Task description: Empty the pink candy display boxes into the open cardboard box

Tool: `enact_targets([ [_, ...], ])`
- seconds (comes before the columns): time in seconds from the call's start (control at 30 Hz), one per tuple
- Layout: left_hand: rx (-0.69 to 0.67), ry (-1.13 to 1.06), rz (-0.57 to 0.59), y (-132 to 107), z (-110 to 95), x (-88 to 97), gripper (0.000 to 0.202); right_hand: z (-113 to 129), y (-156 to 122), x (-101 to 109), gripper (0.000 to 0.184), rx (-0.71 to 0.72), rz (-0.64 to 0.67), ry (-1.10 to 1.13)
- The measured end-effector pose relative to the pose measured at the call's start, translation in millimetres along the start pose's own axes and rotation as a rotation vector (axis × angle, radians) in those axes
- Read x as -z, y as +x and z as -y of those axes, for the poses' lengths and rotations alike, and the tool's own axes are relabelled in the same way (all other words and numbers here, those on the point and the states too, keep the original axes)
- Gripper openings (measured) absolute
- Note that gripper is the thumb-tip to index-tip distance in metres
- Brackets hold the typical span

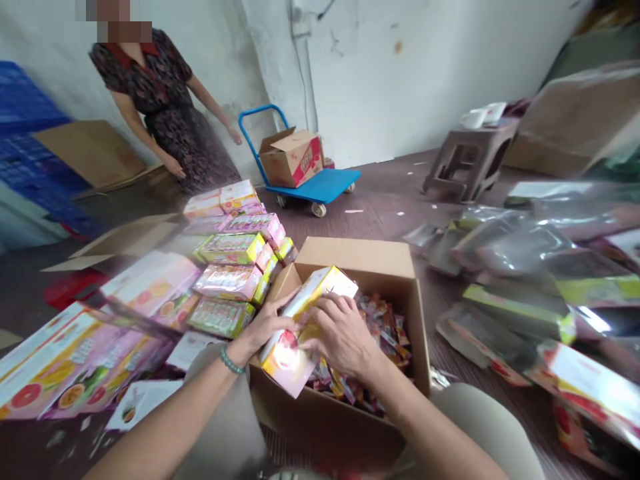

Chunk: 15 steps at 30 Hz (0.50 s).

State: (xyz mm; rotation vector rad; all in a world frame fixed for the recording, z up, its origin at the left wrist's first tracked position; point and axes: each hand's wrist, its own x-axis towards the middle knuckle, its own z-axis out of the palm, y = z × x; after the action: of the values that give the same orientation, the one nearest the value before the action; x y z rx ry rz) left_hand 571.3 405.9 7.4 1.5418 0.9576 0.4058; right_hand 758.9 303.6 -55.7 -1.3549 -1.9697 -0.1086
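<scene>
Both my hands hold a long pink and yellow printed box above an open cardboard carton. My left hand, with a green bead bracelet at the wrist, grips the box's left side from below. My right hand lies on its top face with fingers curled over it. Inside the carton lie several small red and dark snack sachets.
Stacks of packed pink and green boxes stand left of the carton, larger flat printed boxes nearer me. Clear plastic wrappers and boxes cover the right. A person in a dark patterned dress stands at the back left. Behind: a blue trolley with a carton and a brown stool.
</scene>
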Motion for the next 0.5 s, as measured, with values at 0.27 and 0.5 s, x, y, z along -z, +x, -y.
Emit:
enact_targets([
  [0.27, 0.222, -0.037, 0.048, 16, 9, 17.8, 0.106, 2, -1, -4, 0.011, -0.038, 0.294, 0.148],
  [0.5, 0.535, -0.295, 0.218, 11, 10, 47.0, 0.052, 1, 2, 17, 0.047, -0.009, -0.044, 0.348],
])
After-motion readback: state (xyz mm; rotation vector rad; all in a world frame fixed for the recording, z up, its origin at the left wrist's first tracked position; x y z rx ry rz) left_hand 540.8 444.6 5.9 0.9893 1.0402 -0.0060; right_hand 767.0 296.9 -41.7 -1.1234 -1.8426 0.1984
